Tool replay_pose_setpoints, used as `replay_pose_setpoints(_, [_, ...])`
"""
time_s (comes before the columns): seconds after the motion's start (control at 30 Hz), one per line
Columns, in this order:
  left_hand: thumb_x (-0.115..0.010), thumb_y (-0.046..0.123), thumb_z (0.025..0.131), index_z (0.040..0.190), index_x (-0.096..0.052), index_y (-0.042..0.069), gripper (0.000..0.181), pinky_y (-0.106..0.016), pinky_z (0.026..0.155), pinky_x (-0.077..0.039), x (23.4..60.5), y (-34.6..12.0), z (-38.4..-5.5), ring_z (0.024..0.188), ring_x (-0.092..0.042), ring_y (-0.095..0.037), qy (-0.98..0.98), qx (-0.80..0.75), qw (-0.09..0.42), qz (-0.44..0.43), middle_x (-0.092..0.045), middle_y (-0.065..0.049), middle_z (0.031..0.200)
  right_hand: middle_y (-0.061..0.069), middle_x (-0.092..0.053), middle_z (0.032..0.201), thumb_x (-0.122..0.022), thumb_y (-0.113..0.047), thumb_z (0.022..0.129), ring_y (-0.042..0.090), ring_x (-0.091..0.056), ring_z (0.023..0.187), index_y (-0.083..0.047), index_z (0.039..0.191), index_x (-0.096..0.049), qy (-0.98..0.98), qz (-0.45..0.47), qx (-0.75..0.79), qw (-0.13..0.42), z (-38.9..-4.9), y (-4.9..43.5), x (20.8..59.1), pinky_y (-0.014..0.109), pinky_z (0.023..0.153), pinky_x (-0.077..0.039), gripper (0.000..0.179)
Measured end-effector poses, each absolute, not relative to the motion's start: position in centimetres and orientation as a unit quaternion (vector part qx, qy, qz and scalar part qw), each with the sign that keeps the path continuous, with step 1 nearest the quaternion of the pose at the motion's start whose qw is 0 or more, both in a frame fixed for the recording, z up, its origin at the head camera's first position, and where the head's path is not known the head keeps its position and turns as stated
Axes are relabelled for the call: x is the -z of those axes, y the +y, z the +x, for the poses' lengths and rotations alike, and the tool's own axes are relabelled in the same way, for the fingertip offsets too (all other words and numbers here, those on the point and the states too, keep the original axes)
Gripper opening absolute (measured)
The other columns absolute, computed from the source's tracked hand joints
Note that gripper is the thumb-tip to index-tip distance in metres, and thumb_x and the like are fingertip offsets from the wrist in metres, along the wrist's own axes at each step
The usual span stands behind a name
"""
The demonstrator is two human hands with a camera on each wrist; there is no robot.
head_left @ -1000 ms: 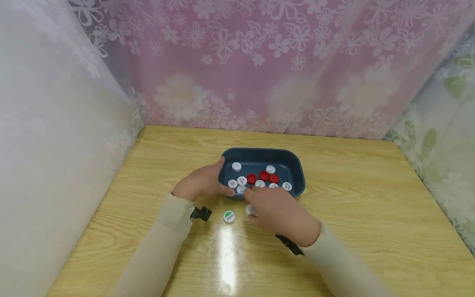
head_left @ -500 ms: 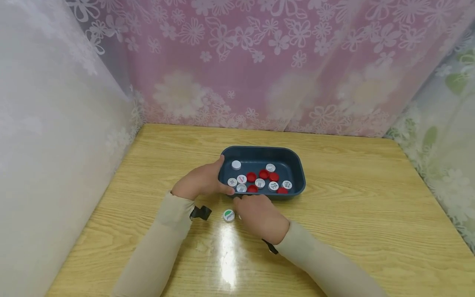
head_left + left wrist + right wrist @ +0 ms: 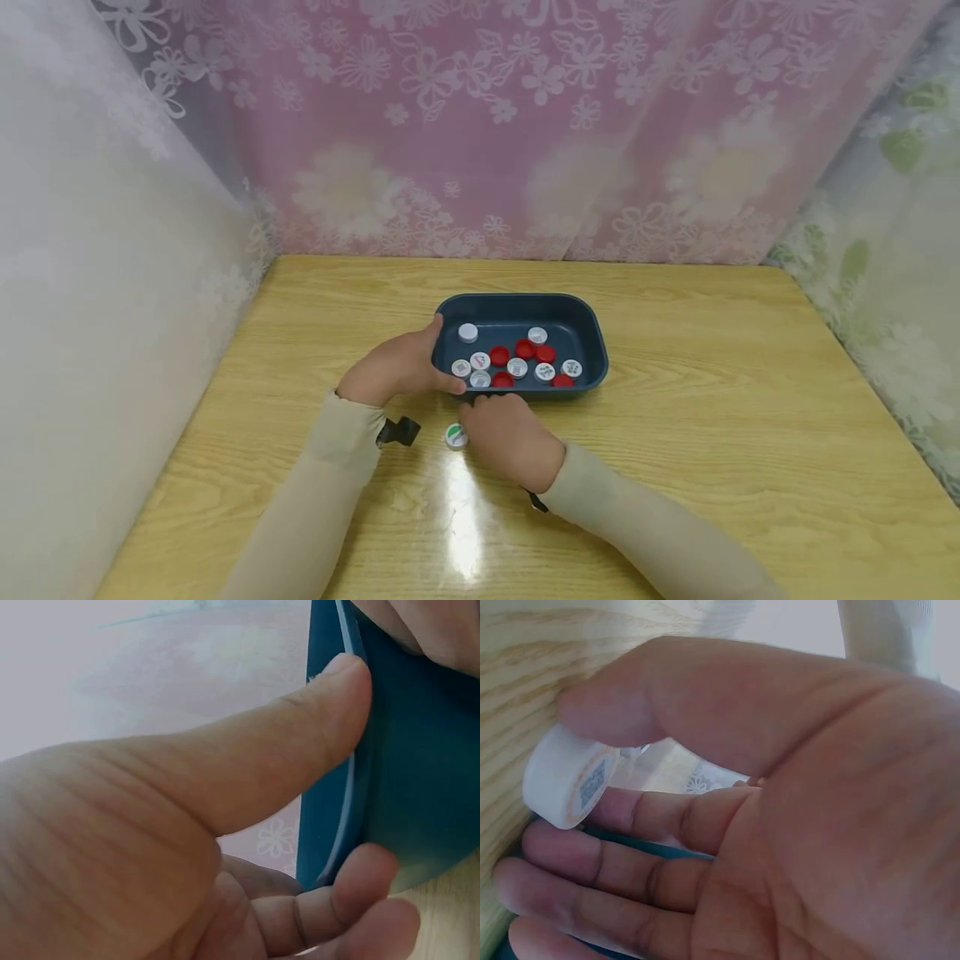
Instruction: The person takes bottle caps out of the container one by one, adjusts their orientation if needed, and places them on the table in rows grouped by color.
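A dark blue tray stands on the table with several red and white bottle caps inside. My left hand grips the tray's left end, its thumb on the rim in the left wrist view. In front of the tray, my right hand is low at the tabletop. The right wrist view has a white bottle cap with a small printed code pinched between thumb and fingers, on edge against the wood; from the head it is hidden. A green-and-white bottle cap lies just left of the right hand.
The wooden table spreads out on both sides of the tray. A pink floral curtain hangs behind it, with pale cloth along the left and more floral cloth at right.
My right hand has moved left along the tray's front, up beside the green-and-white bottle cap, covering the white one it works on. The left hand keeps its grip. The head view shifts slightly.
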State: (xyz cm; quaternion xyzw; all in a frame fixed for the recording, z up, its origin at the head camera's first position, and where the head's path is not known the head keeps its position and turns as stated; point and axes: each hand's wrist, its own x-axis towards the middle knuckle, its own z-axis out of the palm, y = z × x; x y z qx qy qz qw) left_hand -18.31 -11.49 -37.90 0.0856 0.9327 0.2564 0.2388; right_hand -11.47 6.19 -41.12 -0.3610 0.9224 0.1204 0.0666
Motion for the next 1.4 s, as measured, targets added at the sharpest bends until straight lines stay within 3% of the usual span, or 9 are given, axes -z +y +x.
replay_pose_setpoints(0.2, [-0.083,0.053,0.084,0.167,-0.007,0.010,0.120,-0.053,0.113,-0.039,37.8,-11.9,-18.4,0.146,-0.041,-0.035,0.936,-0.244,0.238,0.087,-0.031,-0.014,0.167,0.005,-0.069,0.091,-0.074,-0.024,0.096,0.018,-0.065,0.077,-0.012,0.122,-0.072,0.923,-0.357,-0.117,0.084,-11.5,6.0,41.1,0.031,0.065,-0.056,0.029])
replay_pose_setpoints(0.37, [-0.068,0.047,0.097,0.165,-0.023,0.008,0.091,-0.055,0.113,-0.040,38.1,-12.2,-18.9,0.144,-0.044,-0.036,0.952,-0.219,0.198,0.084,-0.040,-0.015,0.162,0.004,-0.067,0.085,-0.074,-0.025,0.095,0.018,-0.064,0.073,-0.010,0.116,-0.071,0.928,-0.348,-0.080,0.103,-11.4,5.9,40.9,0.032,0.062,-0.054,0.026])
replay_pose_setpoints(0.43, [-0.059,0.038,0.104,0.163,-0.028,0.004,0.075,-0.053,0.111,-0.043,38.4,-12.2,-19.2,0.138,-0.052,-0.036,0.960,-0.211,0.169,0.075,-0.053,-0.018,0.151,0.002,-0.064,0.076,-0.075,-0.025,0.093,0.018,-0.062,0.067,-0.010,0.108,-0.070,0.932,-0.344,-0.049,0.103,-11.3,6.0,40.5,0.033,0.057,-0.052,0.022])
replay_pose_setpoints(0.53, [-0.050,0.026,0.107,0.162,-0.028,0.001,0.064,-0.051,0.108,-0.045,38.7,-12.1,-19.7,0.124,-0.061,-0.033,0.966,-0.206,0.145,0.060,-0.068,-0.017,0.119,-0.003,-0.058,0.067,-0.074,-0.034,0.092,0.015,-0.058,0.061,-0.010,0.108,-0.066,0.938,-0.327,-0.001,0.118,-11.2,7.0,38.6,0.032,0.054,-0.049,0.030])
replay_pose_setpoints(0.63, [-0.048,0.023,0.109,0.164,-0.023,0.003,0.064,-0.048,0.106,-0.046,38.9,-12.1,-20.0,0.105,-0.066,-0.028,0.964,-0.209,0.153,0.056,-0.065,-0.011,0.092,-0.006,-0.058,0.069,-0.072,-0.043,0.094,0.012,-0.056,0.060,-0.011,0.112,-0.065,0.952,-0.289,0.037,0.094,-11.5,9.3,35.3,0.033,0.054,-0.047,0.038])
replay_pose_setpoints(0.83, [-0.043,0.018,0.109,0.166,-0.010,0.004,0.068,-0.044,0.099,-0.047,38.6,-11.8,-20.4,0.072,-0.068,-0.020,0.951,-0.235,0.188,0.070,-0.068,-0.008,0.080,-0.003,-0.066,0.077,-0.071,-0.043,0.097,0.011,-0.056,0.060,-0.009,0.110,-0.065,0.976,-0.196,0.094,-0.021,-12.8,14.6,31.0,0.031,0.050,-0.044,0.037])
replay_pose_setpoints(1.07, [-0.041,0.013,0.108,0.165,0.002,0.002,0.073,-0.041,0.092,-0.049,38.6,-11.3,-20.5,0.070,-0.073,-0.023,0.936,-0.268,0.214,0.074,-0.071,-0.004,0.072,-0.002,-0.067,0.078,-0.065,-0.046,0.099,0.011,-0.055,0.056,-0.005,0.122,-0.063,0.980,-0.157,0.125,0.011,-13.9,15.6,30.9,0.031,0.052,-0.046,0.047])
replay_pose_setpoints(1.23, [-0.042,0.015,0.109,0.166,0.001,0.004,0.073,-0.039,0.087,-0.051,38.7,-10.9,-20.4,0.071,-0.073,-0.023,0.934,-0.273,0.220,0.069,-0.071,-0.005,0.073,0.000,-0.066,0.079,-0.068,-0.044,0.098,0.014,-0.055,0.058,-0.005,0.120,-0.065,0.981,-0.144,0.133,-0.004,-14.2,15.8,31.1,0.032,0.053,-0.045,0.045])
replay_pose_setpoints(1.4, [-0.043,0.016,0.109,0.166,0.006,0.008,0.076,-0.033,0.073,-0.054,39.0,-10.9,-20.5,0.072,-0.072,-0.026,0.919,-0.308,0.238,0.056,-0.071,-0.008,0.075,-0.002,-0.060,0.071,-0.069,-0.044,0.098,0.015,-0.053,0.057,-0.006,0.117,-0.066,0.979,-0.144,0.141,-0.003,-14.6,15.8,31.6,0.032,0.052,-0.044,0.043])
